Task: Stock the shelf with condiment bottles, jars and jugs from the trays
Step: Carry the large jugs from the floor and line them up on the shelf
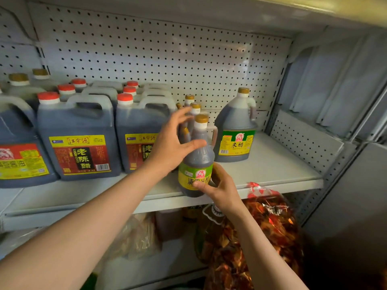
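Left of the vinegar bottle (196, 162), the shelf (272, 170) already carries rows of dark jugs (79, 139), so stocking looks well advanced. The left hand (171, 143) lies spread on the bottle's shoulder; the right hand (219, 185) pinches its label at the shelf's front lip. Right of it stands one green-labelled jug (235, 130), then bare shelf to the side panel.

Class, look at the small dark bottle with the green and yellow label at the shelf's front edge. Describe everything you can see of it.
The small dark plastic bottle with a green and yellow label stands roughly upright at the front edge of the white metal shelf. It has a gold cap, white neck collar, a side handle and dark liquid inside. The right hand grips its lower label; the left hand rests spread against its shoulder. More gold-capped bottles stand behind.
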A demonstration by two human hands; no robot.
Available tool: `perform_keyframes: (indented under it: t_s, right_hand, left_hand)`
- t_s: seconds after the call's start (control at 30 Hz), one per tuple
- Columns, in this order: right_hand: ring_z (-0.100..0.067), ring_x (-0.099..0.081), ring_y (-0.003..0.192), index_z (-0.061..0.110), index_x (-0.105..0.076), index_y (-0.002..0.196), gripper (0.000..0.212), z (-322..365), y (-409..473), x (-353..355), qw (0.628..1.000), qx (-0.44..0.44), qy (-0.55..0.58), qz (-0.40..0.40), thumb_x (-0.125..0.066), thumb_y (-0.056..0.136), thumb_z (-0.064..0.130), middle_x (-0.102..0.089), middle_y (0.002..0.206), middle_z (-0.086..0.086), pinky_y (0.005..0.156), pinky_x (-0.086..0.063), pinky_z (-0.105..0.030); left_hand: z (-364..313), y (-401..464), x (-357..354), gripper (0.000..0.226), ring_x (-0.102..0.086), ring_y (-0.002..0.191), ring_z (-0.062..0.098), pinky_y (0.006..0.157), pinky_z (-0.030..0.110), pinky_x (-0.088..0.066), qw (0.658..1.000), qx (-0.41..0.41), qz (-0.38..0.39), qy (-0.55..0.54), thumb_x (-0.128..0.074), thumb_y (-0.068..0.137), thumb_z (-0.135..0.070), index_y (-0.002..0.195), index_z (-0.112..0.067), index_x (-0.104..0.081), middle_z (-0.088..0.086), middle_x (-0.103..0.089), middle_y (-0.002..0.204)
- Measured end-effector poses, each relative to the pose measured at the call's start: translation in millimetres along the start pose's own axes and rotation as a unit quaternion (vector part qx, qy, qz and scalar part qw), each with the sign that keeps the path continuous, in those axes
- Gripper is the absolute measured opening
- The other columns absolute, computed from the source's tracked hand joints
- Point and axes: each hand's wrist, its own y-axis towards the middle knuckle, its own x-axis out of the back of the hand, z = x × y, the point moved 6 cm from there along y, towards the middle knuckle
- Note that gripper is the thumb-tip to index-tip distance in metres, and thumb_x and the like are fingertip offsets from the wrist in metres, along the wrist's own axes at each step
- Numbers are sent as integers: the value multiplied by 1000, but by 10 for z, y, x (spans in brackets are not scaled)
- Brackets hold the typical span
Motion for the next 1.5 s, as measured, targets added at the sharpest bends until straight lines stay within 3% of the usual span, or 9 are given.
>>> perform_keyframes:
  t_s: [0.07,0.17,0.3,0.53,0.77,0.97,1.3,1.4,1.5]
  right_hand:
    - [-16,-65,115,15,-51,137,70,-14,11,-13,1000,-1,5,5,-83,76,28,-68,124,1,97,-54,-32]
    - [-12,-63,116,19,-50,138,73,-35,26,-26,1000,-10,14,8,-83,74,31,-67,125,4,95,-53,-27]
    - [-9,-61,117,21,-47,137,74,-22,24,-46,1000,-14,18,10,-83,73,31,-64,127,5,87,-52,-18]
    - [-5,-63,111,18,-46,134,73,-20,84,-34,999,-17,25,23,-82,72,27,-63,126,-1,82,-52,-17]
    - [9,-61,105,17,-44,134,68,-37,211,12,999,-20,-5,33,-81,77,22,-61,125,3,79,-52,-14]
    - [-2,-62,110,17,-44,132,75,-49,404,35,998,-28,-28,44,-81,70,38,-62,126,1,86,-55,-24]
    - [-7,-61,115,14,-43,134,77,-203,812,48,997,-35,-49,52,-86,74,36,-61,128,-1,98,-54,-38]
    - [-9,-61,117,15,-43,135,82,-200,899,37,996,-34,-55,56,-83,70,44,-61,129,0,99,-54,-37]
    - [-8,-61,116,14,-42,136,78,-214,988,25,996,-36,-49,59,-83,74,37,-61,130,-1,98,-54,-35]
  left_hand:
    - [-184,93,97,78,-51,120,4,100,16,-38,998,-44,17,51,-87,71,-28,131,-48,-42,-12,-58,130]
    - [-245,172,80,72,-55,115,14,105,38,-44,985,-40,65,157,-87,69,-31,127,-49,-48,-6,-48,124]
    - [-199,159,7,73,-53,118,19,103,50,-45,979,-34,91,182,-87,70,-30,123,-53,-41,-8,-44,118]
    - [-205,252,18,71,-52,113,16,105,42,-43,975,-38,88,200,-89,66,-31,122,-41,-45,-1,-43,118]
    - [-189,340,-13,69,-49,115,18,102,44,-45,968,-45,91,228,-88,68,-32,122,-38,-45,-3,-40,115]
    - [-174,499,-34,73,-46,119,22,101,35,-40,949,-54,94,296,-87,68,-38,125,-31,-43,1,-42,120]
    - [-112,772,-82,77,-37,130,30,106,36,-33,920,-42,108,374,-86,69,-41,128,-22,-41,10,-43,128]
    - [-86,844,-89,77,-31,138,32,110,37,-29,918,-35,109,380,-86,70,-41,130,-21,-41,10,-41,132]
    - [-58,912,-99,77,-23,143,32,116,36,-19,913,-34,103,393,-85,71,-41,130,-19,-41,11,-42,134]
